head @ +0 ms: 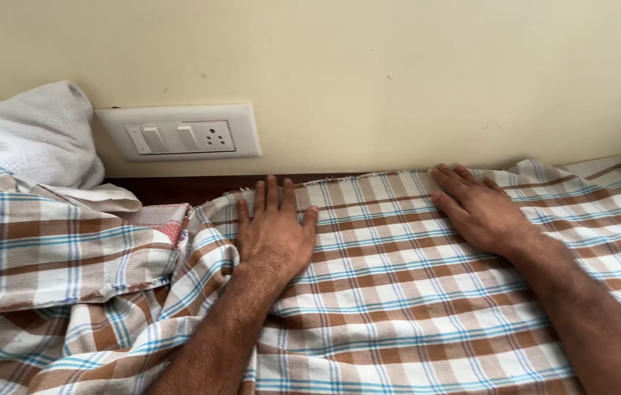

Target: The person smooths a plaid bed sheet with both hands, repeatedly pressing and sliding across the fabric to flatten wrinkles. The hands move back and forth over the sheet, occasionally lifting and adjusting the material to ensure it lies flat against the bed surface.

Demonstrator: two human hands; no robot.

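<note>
A checked cloth [398, 292] in brown, white and blue lies spread over a flat surface against the wall. My left hand [275, 230] rests flat on it near its far edge, fingers together and pointing at the wall. My right hand [478, 208] presses flat on the cloth further right, fingers angled to the upper left at the far edge. Neither hand grips anything. The left part of the cloth [47, 249] is bunched in loose folds.
A cream wall [398, 73] rises right behind the cloth, with a white switch and socket plate [182, 133]. A white towel [36, 135] is heaped at the far left. A dark wooden edge [186, 186] shows below the plate, beside a small pink fabric piece [164, 219].
</note>
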